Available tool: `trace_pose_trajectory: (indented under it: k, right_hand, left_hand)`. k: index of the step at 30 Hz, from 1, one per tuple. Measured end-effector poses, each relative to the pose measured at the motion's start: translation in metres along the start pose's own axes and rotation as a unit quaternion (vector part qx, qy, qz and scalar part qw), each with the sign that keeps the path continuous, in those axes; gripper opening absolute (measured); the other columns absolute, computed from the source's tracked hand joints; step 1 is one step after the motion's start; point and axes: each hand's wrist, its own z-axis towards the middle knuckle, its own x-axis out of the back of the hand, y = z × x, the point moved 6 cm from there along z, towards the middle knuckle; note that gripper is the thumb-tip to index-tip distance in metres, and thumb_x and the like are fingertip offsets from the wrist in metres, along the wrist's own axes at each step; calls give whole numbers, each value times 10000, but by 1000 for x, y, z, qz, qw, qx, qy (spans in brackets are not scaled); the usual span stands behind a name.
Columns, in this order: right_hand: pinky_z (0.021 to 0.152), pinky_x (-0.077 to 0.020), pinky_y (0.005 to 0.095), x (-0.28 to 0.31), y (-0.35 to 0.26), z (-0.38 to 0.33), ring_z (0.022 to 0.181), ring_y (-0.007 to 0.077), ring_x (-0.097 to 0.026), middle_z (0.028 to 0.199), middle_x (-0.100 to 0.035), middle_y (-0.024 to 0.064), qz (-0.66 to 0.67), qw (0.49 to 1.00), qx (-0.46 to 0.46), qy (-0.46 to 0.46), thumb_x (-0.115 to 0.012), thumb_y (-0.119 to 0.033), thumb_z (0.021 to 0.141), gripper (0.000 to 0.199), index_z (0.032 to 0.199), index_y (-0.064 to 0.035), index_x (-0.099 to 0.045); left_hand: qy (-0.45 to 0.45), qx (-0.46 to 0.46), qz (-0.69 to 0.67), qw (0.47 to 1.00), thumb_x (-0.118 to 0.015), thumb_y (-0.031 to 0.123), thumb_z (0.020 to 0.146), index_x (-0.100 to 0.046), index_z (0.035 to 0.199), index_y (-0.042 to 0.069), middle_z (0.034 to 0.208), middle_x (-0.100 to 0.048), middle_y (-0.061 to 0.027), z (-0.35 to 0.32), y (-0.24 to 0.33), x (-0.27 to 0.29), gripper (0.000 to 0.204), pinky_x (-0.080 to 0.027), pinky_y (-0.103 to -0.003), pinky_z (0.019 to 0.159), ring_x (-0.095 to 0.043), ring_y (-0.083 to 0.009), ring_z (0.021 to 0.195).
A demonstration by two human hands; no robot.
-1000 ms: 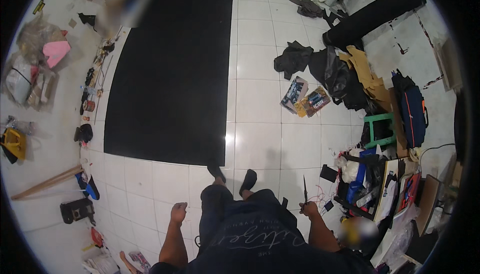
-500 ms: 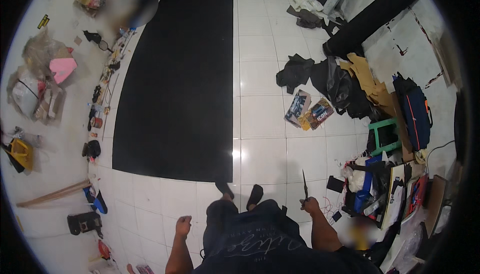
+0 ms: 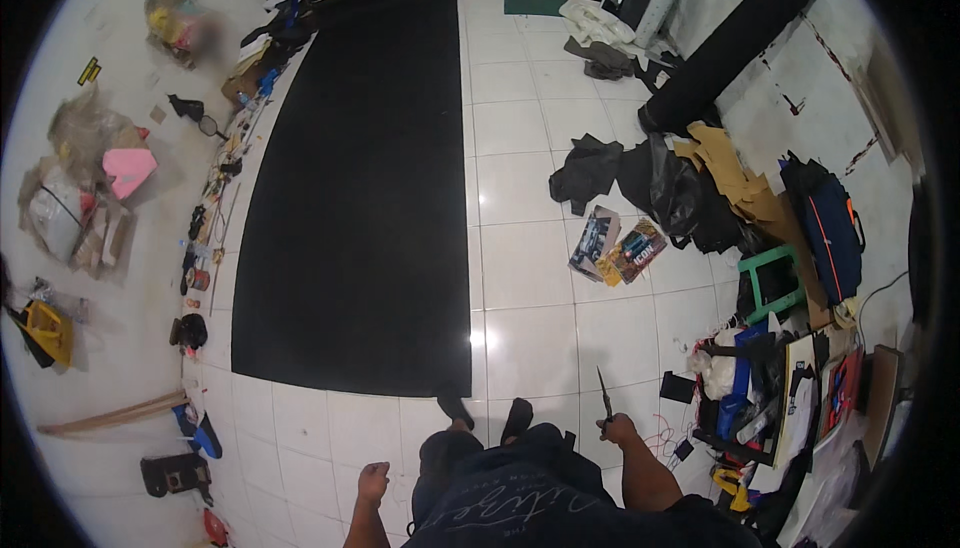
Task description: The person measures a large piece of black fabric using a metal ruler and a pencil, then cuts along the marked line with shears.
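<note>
While the person stands at the near end of the long black sheet [image 3: 360, 188], the fingers of the right hand [image 3: 620, 432] are wrapped tight around the handle of a pair of scissors [image 3: 604, 396], the blades shut and pointing up and away from the body, which looks like a safe way to carry them. The left hand [image 3: 373, 481] hangs empty at the side, fingers loosely curled and holding nothing. Both feet [image 3: 487, 414] rest on the white floor tiles [image 3: 530, 258], the left toe touching the sheet's near edge, so the person seems lined up to work along it. To the right lie a green stool [image 3: 772, 283], a dark heap of cloth [image 3: 640, 178] and a big black roll [image 3: 730, 43]. Compared with a second ago, the sheet's edge has come closer to the feet and more of its far end shows; the scissors are held just as before.
</note>
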Motion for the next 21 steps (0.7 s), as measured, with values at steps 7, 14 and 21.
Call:
trace_pose_trajectory:
  k: [7, 14, 21]
  right_hand:
    - [632, -518, 354, 10, 8, -4, 622, 213, -676, 700, -668, 143, 27, 999, 19, 20, -695, -336, 802, 375, 837, 32, -630]
    - [519, -490, 332, 24, 17, -14, 559, 190, -638, 649, -616, 102, 130, 990, -60, 11, -705, -292, 805, 396, 770, 90, -608]
    - [527, -478, 338, 57, -14, 11, 543, 199, -624, 634, -644, 102, -82, 985, -135, -67, -686, -410, 817, 445, 691, 16, -663]
  left_hand:
    - [-32, -42, 70, 996, -632, 328, 828, -638, 991, -56, 773, -637, -118, 42, 14, -13, 417, -474, -328, 638, -570, -173, 676]
    - [-54, -34, 50, 997, -637, 296, 855, -621, 1020, -33, 824, -627, -82, 49, 77, -57, 368, -467, -297, 631, -549, -146, 686]
    - [-89, -1, 91, 992, -607, 318, 861, -615, 1048, -54, 911, -667, -142, 77, 104, -86, 417, -491, -342, 735, -620, -204, 787]
